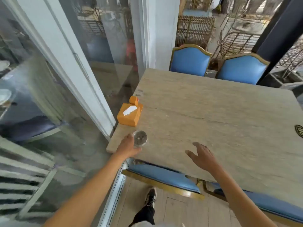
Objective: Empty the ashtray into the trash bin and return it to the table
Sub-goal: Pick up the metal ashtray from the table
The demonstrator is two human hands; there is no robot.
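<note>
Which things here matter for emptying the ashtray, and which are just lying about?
Part of the job:
glass ashtray, ash inside, gripped by the left hand
table
right hand, open, empty
No trash bin in view.

Just lying about:
orange tissue box
small orange box
blue chairs

Clear glass ashtray point(140, 138) with grey ash, upright, near the table's point(213, 115) left corner.
</note>
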